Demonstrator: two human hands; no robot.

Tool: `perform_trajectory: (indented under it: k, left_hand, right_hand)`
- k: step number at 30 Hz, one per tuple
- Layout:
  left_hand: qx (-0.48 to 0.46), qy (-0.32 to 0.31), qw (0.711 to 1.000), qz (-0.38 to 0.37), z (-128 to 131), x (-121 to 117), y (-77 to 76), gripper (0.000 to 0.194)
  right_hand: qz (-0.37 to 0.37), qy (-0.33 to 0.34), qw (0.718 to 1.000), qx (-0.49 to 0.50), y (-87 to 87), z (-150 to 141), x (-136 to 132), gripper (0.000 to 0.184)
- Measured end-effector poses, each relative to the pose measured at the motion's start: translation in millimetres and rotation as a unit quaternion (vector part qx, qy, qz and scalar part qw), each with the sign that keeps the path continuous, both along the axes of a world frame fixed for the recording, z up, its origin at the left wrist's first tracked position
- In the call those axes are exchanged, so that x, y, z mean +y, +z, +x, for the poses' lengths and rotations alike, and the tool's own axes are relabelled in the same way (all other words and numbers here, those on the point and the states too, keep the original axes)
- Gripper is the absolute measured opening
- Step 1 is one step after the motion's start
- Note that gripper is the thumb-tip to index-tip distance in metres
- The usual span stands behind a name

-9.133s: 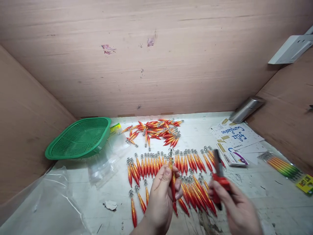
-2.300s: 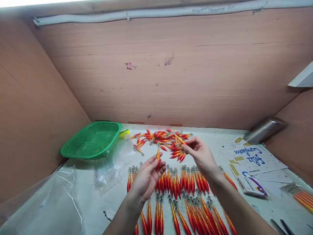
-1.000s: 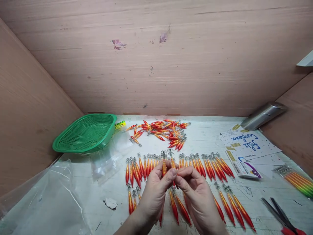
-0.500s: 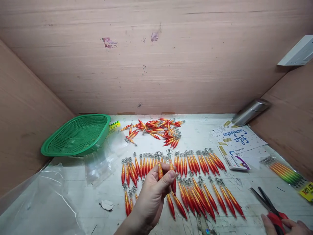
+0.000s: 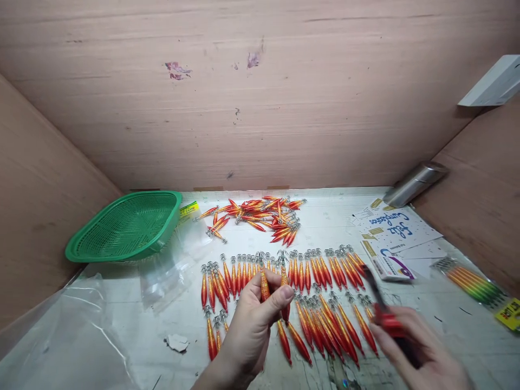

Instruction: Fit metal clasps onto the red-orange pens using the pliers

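Note:
My left hand (image 5: 260,325) is closed around a pair of red-and-orange squid lures, one (image 5: 285,279) pinched by the thumb and another (image 5: 265,284) beside it. Their hooked ends point upward. Blurred by motion, my right hand (image 5: 426,352) grips red-handled scissors (image 5: 388,322) with the dark blades pointing up and left. Below both hands, more such lures (image 5: 325,330) lie side by side in two rows, partly covered by my hands and wrist. A loose heap of the same lures (image 5: 260,211) lies farther back.
A green plastic basket (image 5: 125,222) stands at the left, with clear plastic bags (image 5: 69,330) nearby. On the right are a metal flask (image 5: 418,184), printed cards (image 5: 400,233), a small white box (image 5: 388,262) and a pack of green-orange lures (image 5: 473,281). Cardboard walls (image 5: 252,130) enclose the table.
My right hand has lifted the scissors from the table's right side and brought them leftward, near the lower row of lures. My left hand has barely moved.

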State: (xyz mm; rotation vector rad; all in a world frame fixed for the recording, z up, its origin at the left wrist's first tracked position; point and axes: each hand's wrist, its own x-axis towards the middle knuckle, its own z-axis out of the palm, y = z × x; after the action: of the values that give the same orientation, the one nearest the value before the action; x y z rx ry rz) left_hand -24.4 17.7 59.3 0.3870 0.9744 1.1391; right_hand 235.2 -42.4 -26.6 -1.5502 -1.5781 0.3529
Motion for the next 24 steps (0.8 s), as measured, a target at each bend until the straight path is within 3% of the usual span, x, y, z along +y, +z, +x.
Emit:
perform_trajectory:
  k: [3,6,17,24]
  left_hand:
    - [0.005,0.003,1.0,0.004,0.0,-0.2,0.2,0.048]
    - [0.003,0.006,1.0,0.016,-1.1,-0.6,-0.9,0.048]
    - [0.004,0.016,0.999,0.036,-1.5,-1.0,-5.8,0.043]
    - [0.017,0.001,0.997,0.071,-3.0,-2.1,-11.5,0.038]
  right_hand:
    - [-0.004,0.116,0.993,0.023,35.9,-63.3,20.1,0.018]
    - [0.02,0.157,0.987,0.041,47.3,-94.1,30.0,0.018]
    - [-0.013,0.193,0.977,0.093,45.0,-106.6,32.3,0.018]
    - [-0.035,0.159,0.973,0.165,41.7,-118.0,28.0,0.023]
